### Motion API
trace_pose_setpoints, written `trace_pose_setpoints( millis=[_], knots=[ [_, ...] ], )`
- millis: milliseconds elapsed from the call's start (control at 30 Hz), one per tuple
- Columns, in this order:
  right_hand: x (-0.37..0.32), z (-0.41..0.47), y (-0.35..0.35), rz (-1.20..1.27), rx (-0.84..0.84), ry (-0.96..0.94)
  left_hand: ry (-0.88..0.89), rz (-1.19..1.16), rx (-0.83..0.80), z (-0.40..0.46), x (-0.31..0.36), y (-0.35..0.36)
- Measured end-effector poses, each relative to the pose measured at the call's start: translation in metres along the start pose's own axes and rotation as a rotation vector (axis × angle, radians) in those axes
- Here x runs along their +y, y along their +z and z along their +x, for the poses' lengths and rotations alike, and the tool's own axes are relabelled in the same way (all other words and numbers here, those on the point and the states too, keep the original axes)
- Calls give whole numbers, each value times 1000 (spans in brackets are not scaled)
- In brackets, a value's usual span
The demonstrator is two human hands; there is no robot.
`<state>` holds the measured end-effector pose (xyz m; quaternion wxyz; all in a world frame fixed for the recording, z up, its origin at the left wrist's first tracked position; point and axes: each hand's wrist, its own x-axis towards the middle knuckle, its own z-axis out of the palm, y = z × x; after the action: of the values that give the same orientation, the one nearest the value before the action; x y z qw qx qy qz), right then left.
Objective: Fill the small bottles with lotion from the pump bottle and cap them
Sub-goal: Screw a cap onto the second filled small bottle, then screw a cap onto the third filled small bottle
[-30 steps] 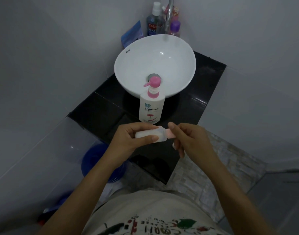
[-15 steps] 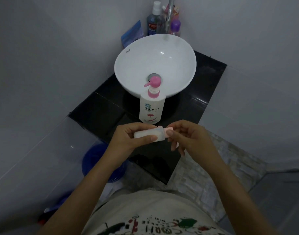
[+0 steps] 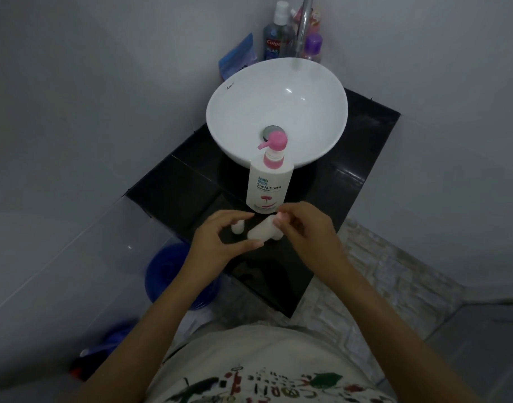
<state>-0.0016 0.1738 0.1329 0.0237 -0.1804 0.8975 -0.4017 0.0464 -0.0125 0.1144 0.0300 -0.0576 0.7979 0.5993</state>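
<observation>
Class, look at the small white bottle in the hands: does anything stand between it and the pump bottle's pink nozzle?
Nothing visible does. The small white bottle is held just before the white pump bottle, whose pink nozzle points left, unobstructed.

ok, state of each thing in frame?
White pump bottle with pink pump: upright, pump on.
Small white bottle: held tilted by left hand.
Right hand: fingers at bottle's neck; cap state unclear.
Second small white bottle: on counter.
White basin: empty.

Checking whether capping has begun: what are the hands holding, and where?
The left hand holds a small bottle around its body; the right hand pinches its cap end.
</observation>
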Motion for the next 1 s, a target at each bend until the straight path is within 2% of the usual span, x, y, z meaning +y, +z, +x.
trace_pose_setpoints(
  millis=[167,367,433,633,733,867,1000],
  knots=[
    [22,33,30,-484,-53,-315,-130,42,133,3,-32,-16],
    [39,52,55,-674,-223,-323,-208,84,148,12,-66,-19],
    [40,52,57,-698,-267,-307,-217,117,131,20,-74,-17],
    [44,49,57,-716,-246,-278,-191,241,58,49,-85,-5],
    [44,44,46,-638,-154,-239,-199,267,32,61,-90,0],
    [49,30,23,-487,-13,-68,-211,262,34,69,-94,5],
    [73,15,7,-404,25,123,-227,217,50,67,-96,6]
  ],
)
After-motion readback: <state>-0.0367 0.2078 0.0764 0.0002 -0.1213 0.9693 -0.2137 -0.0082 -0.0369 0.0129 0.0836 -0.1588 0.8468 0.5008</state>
